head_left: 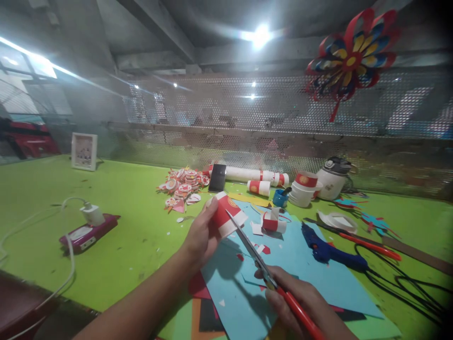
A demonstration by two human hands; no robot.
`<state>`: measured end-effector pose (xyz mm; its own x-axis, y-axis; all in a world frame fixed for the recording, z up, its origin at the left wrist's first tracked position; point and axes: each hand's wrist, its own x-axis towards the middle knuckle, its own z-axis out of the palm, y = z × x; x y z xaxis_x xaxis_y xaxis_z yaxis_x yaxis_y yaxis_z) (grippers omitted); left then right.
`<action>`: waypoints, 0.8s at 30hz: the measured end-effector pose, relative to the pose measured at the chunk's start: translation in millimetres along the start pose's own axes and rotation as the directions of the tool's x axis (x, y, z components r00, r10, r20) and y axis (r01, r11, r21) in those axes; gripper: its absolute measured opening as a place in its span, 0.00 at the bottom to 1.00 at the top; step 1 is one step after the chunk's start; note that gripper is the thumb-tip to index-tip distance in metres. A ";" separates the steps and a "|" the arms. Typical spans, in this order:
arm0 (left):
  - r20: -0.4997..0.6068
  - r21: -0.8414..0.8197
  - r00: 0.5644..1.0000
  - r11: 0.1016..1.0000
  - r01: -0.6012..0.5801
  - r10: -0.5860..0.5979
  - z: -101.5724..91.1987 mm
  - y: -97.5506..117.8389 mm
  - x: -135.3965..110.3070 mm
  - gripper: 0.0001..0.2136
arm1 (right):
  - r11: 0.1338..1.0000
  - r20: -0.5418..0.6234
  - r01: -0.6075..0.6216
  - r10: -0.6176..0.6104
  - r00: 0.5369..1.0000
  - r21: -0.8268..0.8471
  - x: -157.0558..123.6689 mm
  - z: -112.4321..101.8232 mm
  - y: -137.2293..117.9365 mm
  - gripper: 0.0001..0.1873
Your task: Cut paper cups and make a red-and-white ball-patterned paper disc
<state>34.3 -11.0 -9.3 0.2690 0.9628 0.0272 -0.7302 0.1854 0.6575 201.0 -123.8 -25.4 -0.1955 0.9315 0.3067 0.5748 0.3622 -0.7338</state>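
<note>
My left hand (pixel 200 235) is closed around a red and white paper cup (pixel 226 215), held tilted above the table. My right hand (pixel 300 302) grips red-handled scissors (pixel 255 252), whose blades point up and left with their tip touching the cup's lower rim. Under both hands lies a light blue paper sheet (pixel 293 269) with small red and white scraps on it. A cut piece of cup (pixel 273 221) lies on the sheet just past the held cup.
A green table (pixel 134 226) carries a pile of round red-white cutouts (pixel 184 185), a black phone (pixel 217 177), stacked cups (pixel 303 188), a white jug (pixel 332 178), a blue glue gun (pixel 327 248) with black cable, a power strip (pixel 88 231) and a small frame (pixel 84 151). A paper pinwheel (pixel 352 56) hangs on the mesh wall.
</note>
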 end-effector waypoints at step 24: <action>0.070 -0.004 0.997 1.000 0.017 -0.016 4.2 -5.0 -7.9 0.14 | 0.995 0.135 -0.013 0.000 0.991 0.096 7.1 -1.1 7.8 0.20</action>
<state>38.4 -20.4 -9.6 0.3244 0.9434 0.0692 -0.7283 0.2024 0.6547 205.0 -114.4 -28.3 -0.3012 0.9273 0.2224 0.4980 0.3518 -0.7926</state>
